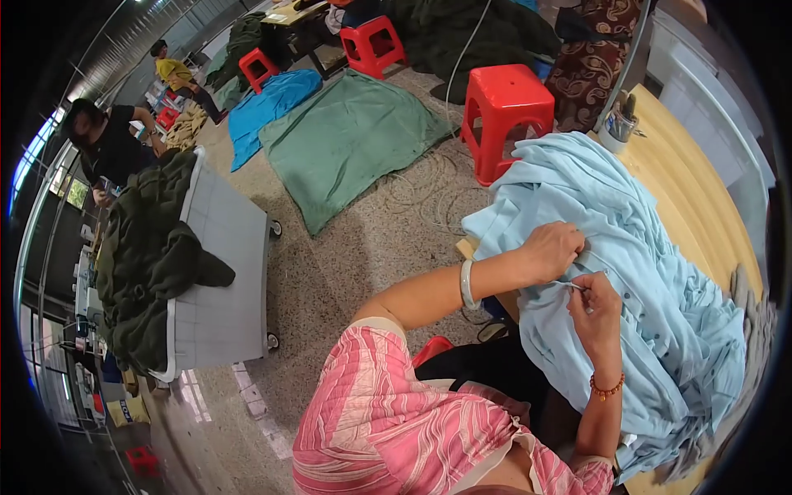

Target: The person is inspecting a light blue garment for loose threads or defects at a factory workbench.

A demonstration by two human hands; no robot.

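A large heap of light blue knit fabric (569, 186) lies on the wooden table in front of me, with folds hanging over its near edge. My left hand (554, 252), with a pale bangle on its wrist, is closed on a fold of this fabric. Just below and to the right, my right hand (596, 309) is pinched, thumb against fingers, on a small thin thing (571, 285) whose kind I cannot make out. A beaded bracelet circles that wrist. Small dark spots dot the fabric beside my right hand.
The wooden table (689, 177) holds a cup of tools (617, 128); grey fabric (747, 330) lies along its right side. A red stool (507, 103) stands beyond the heap. Left is a wheeled white bin (219, 280) of dark green garments, with a person (115, 140) behind. Green cloth (351, 140) covers some floor.
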